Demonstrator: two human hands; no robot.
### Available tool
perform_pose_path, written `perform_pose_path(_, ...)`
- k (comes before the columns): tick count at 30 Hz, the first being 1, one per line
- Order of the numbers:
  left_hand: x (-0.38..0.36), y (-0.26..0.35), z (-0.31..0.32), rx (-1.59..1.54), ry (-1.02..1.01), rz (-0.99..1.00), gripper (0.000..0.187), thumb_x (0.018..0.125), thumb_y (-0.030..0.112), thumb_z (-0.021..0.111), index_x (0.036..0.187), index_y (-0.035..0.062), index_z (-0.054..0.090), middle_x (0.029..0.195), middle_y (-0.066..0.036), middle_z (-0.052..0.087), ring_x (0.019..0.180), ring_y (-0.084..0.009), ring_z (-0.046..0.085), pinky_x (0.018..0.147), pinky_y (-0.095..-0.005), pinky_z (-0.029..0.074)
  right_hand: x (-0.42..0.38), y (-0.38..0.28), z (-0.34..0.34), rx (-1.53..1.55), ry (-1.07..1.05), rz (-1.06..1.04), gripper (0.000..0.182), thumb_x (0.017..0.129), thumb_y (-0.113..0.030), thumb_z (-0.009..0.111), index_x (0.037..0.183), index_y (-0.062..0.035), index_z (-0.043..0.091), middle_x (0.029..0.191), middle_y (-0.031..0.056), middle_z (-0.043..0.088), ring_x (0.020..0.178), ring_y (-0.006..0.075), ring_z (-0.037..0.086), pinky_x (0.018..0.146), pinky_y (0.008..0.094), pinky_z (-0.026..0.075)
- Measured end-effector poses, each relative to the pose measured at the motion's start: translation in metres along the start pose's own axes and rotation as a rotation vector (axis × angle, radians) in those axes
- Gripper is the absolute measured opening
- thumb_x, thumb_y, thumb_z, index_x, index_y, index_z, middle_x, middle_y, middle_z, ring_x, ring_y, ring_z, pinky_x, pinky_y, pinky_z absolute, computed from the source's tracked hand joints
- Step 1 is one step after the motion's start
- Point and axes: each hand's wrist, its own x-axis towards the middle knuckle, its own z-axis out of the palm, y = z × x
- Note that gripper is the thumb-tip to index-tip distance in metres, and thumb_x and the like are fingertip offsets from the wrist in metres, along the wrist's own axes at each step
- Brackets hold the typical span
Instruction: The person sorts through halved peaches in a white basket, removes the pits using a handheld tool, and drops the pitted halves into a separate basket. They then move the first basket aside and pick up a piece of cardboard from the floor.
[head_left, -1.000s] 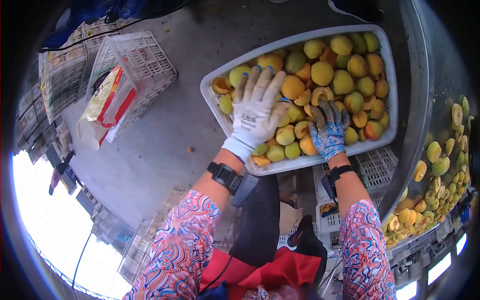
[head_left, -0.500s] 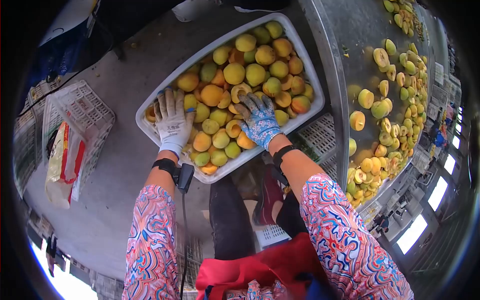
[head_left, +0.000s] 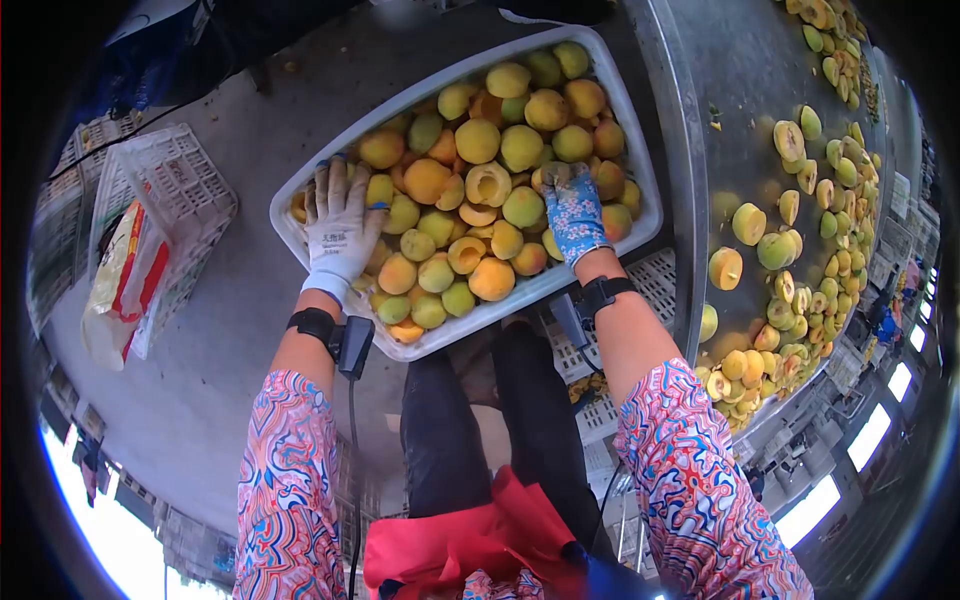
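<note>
A white plastic crate point(head_left: 345, 135) holds a heap of yellow-green and orange peaches point(head_left: 477, 141), several of them cut halves with hollow centres. On the left part of the heap lies my left hand point(head_left: 340, 225), in a white glove with blue fingertips, its fingers stretched and spread over the fruit near the crate's edge. Toward the crate's right side is my right hand point(head_left: 577, 215), in a blue flowered glove. Its fingers are a little apart and bent down over the peaches, and no fruit is lifted in it. The fingertips are partly hidden.
A metal sorting table point(head_left: 735, 90) with a raised edge stands right of the crate, with many cut peach halves point(head_left: 780, 250) on it. White slatted baskets point(head_left: 185, 165) and a red-and-white sack point(head_left: 128, 280) are at the left on the concrete floor. A cable hangs along my left sleeve.
My right hand has moved to the right across the heap, uncovering a hollow peach half. My left hand stays on the crate's left side. The view has shifted slightly.
</note>
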Motion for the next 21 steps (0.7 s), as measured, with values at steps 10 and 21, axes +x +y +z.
perform_pose_path(10, -0.082, -0.002, -0.012, -0.558, 0.414, -0.602, 0.059, 0.093, 0.032, 0.054, 0.144, 0.0086, 0.037, 0.144, -0.019, 0.04, 0.133, -0.0356, 0.038, 0.11, -0.0407, 0.031, -0.003, 0.039, 0.036, 0.049, -0.08, -0.066, 0.06, 0.087, -0.03, 0.061, 0.134, 0.0032, 0.045, 0.139, 0.0297, 0.04, 0.129, 0.0422, 0.039, 0.112, 0.0414, 0.029)
perform_pose_path(21, -0.109, 0.011, 0.042, -1.129, 0.224, -1.115, 0.054, 0.1, 0.037, 0.043, 0.133, -0.0051, 0.042, 0.121, -0.021, 0.058, 0.107, -0.0271, 0.059, 0.089, -0.0352, 0.049, 0.006, 0.044, -0.062, 0.047, 0.275, -0.041, 0.05, 0.092, -0.037, 0.055, 0.122, 0.0025, 0.053, 0.114, 0.0274, 0.058, 0.108, 0.0446, 0.053, 0.094, 0.0489, 0.042)
